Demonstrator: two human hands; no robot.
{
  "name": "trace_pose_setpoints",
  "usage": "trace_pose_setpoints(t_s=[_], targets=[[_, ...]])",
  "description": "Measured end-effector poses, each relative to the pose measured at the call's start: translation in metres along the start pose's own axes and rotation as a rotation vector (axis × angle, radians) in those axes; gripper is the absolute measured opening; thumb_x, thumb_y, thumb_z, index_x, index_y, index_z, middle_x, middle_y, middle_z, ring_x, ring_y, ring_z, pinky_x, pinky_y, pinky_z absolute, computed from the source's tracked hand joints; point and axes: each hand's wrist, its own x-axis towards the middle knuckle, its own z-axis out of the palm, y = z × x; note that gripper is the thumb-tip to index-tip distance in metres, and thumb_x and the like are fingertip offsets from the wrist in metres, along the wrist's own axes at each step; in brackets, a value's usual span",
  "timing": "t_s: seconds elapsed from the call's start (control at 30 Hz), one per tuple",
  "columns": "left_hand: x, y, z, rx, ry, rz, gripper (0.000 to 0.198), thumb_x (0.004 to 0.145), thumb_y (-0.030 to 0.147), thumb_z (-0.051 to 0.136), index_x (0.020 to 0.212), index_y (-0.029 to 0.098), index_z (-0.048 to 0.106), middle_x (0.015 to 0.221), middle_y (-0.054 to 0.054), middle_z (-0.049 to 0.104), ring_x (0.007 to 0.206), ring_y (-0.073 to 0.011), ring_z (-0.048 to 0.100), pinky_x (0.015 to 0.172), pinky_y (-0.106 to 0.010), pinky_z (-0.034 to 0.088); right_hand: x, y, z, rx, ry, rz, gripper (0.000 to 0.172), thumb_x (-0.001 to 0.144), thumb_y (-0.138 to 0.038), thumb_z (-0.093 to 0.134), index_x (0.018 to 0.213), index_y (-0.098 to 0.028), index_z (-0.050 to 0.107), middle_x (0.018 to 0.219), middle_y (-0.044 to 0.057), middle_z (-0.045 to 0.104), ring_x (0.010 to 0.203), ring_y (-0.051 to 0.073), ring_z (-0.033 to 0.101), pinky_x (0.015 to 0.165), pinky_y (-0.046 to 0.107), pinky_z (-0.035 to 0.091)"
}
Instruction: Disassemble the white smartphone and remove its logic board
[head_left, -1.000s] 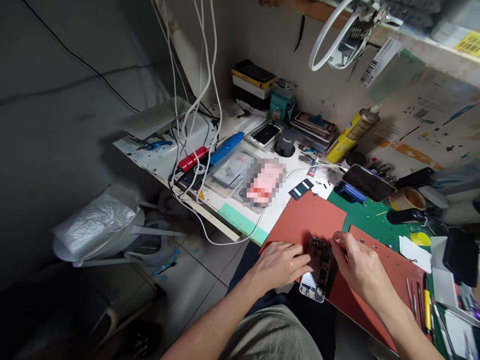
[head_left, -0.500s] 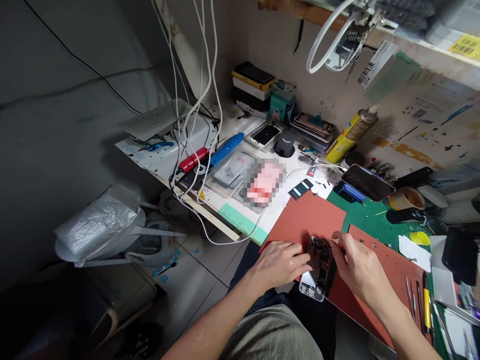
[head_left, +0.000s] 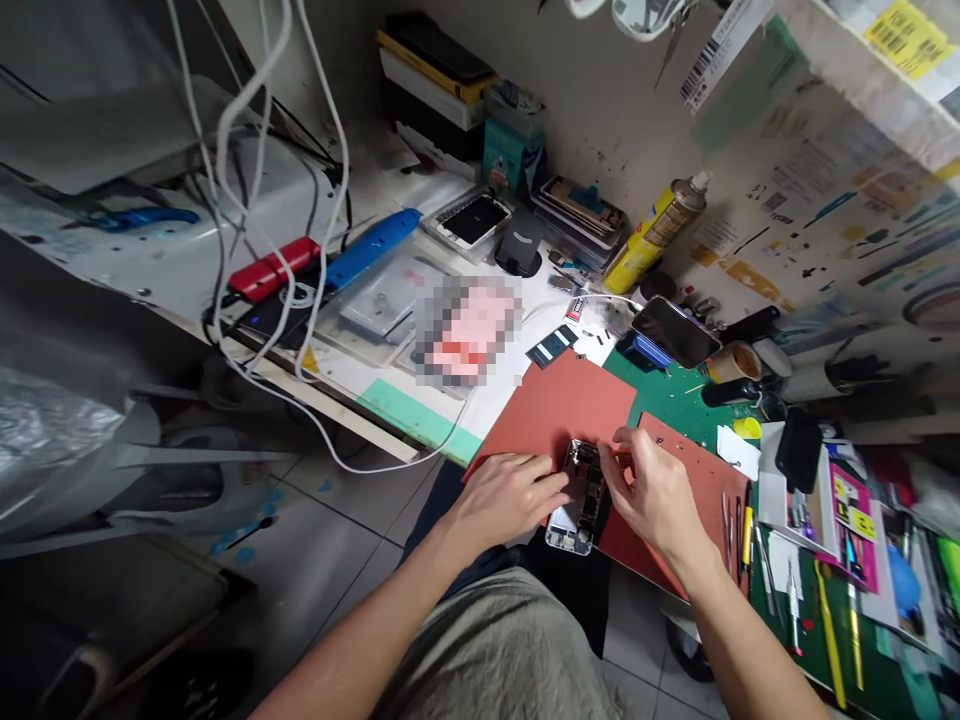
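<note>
An opened smartphone with its inner parts bare lies at the front edge of the red-brown mat, its lower end reaching over my lap. My left hand grips the phone's left side, fingers bent over that edge. At the phone's upper right, my right hand is closed in a pinch. A small orange piece shows between its fingers; the rest of it is hidden, so I cannot tell its kind.
A second red-brown mat lies to the right, with tweezers and a yellow-black pen-like tool on it. Beyond stand a phone on a blue stand and a yellow spray can. White cables hang at the left over a red-handled tool.
My view has swung to the right and closer, showing more tools at the right. Both hands stay at the opened phone, with the orange piece still in the right hand.
</note>
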Motion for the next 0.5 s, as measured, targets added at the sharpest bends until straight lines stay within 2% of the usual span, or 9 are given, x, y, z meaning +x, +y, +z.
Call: trace_pose_setpoints(t_s=[0.07,0.2,0.3,0.43,0.5], targets=[[-0.0001,0.0,0.0006,0.001,0.007,0.003,0.02,0.108,0.041,0.062,0.107,0.024,0.074,0.085,0.001,0.067,0.074,-0.0167,0.066,0.062,-0.033,0.037,0.0005,-0.0004,-0.0005,0.002,0.005,0.004,0.005,0.108,-0.019,0.05,0.111,-0.022,0.052,0.082,0.002,0.07,0.06,0.015,0.065,0.054,0.027,0.045],[-0.0002,-0.0001,0.0014,0.008,0.007,0.009,0.02,0.108,0.04,0.061,0.109,0.024,0.074,0.085,0.0,0.067,0.075,-0.0166,0.066,0.061,-0.033,0.037,0.0004,-0.0011,-0.0025,0.034,-0.011,0.0,0.008,0.106,-0.02,0.052,0.114,-0.022,0.053,0.091,0.006,0.071,0.074,0.018,0.069,0.065,0.029,0.052],[0.0002,-0.0003,0.0016,0.01,0.007,0.007,0.021,0.108,0.041,0.061,0.109,0.024,0.074,0.085,0.0,0.067,0.075,-0.0163,0.066,0.061,-0.033,0.038,-0.0001,-0.001,-0.0039,0.036,-0.011,0.019,0.006,0.108,-0.019,0.05,0.113,-0.022,0.053,0.085,0.003,0.069,0.065,0.016,0.064,0.058,0.028,0.047],[0.0004,-0.0001,0.0015,0.005,0.006,0.004,0.022,0.109,0.041,0.06,0.11,0.025,0.074,0.085,0.001,0.067,0.074,-0.0162,0.066,0.062,-0.033,0.037,-0.0013,0.0006,-0.0045,0.057,-0.02,0.022,0.007,0.107,-0.021,0.052,0.114,-0.022,0.053,0.089,0.004,0.069,0.069,0.017,0.065,0.062,0.029,0.049],[0.0003,0.0001,0.0015,0.009,0.009,0.006,0.023,0.109,0.042,0.06,0.109,0.024,0.074,0.084,0.0,0.067,0.074,-0.0162,0.066,0.061,-0.033,0.037,-0.0025,0.0017,-0.0041,0.055,-0.008,0.04,0.006,0.107,-0.022,0.053,0.114,-0.023,0.053,0.086,0.003,0.069,0.064,0.016,0.063,0.057,0.028,0.046]])
